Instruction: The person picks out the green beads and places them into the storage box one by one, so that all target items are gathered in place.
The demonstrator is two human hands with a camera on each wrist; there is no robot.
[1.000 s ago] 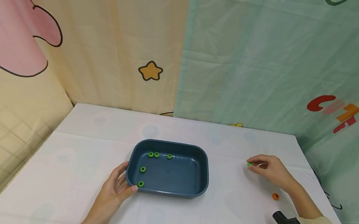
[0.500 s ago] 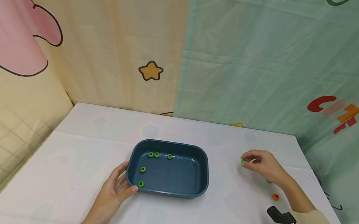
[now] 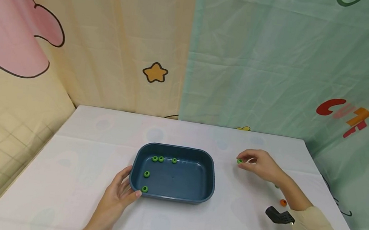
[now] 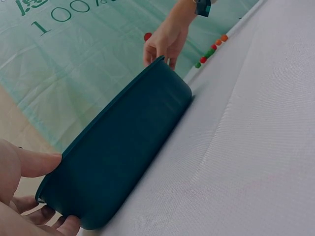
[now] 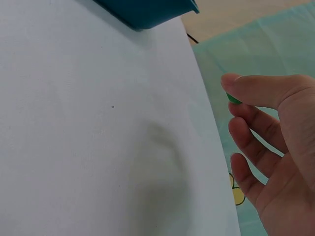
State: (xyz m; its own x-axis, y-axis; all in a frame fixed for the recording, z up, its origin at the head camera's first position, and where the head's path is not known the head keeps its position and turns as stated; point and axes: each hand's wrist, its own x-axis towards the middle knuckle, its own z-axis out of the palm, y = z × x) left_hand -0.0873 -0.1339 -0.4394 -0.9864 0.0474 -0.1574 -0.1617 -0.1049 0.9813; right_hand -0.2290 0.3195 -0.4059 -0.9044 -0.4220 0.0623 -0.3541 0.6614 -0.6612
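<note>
A dark blue rectangular tray (image 3: 175, 199) stands on the white table, with several green beads (image 3: 146, 174) along its left and far sides. My left hand (image 3: 113, 198) holds the tray at its near left corner. In the left wrist view its thumb (image 4: 42, 163) lies at the rim, and the fingers are against the tray's end. Right of the tray, my right hand (image 3: 259, 164) pinches a green bead (image 3: 239, 161) between thumb and fingertip, raised above the table. Most of that bead (image 5: 234, 100) is covered by the thumb in the right wrist view.
An orange bead (image 3: 283, 203) lies beside the right forearm, and a green one (image 3: 277, 186) is mostly covered by it. The left wrist view shows several red, green and orange beads (image 4: 213, 47) in a row. A black device (image 3: 279, 215) is at the right wrist.
My right hand has moved left toward the tray with the green bead, uncovering part of another green bead behind the forearm. The left hand and tray have stayed in place.
</note>
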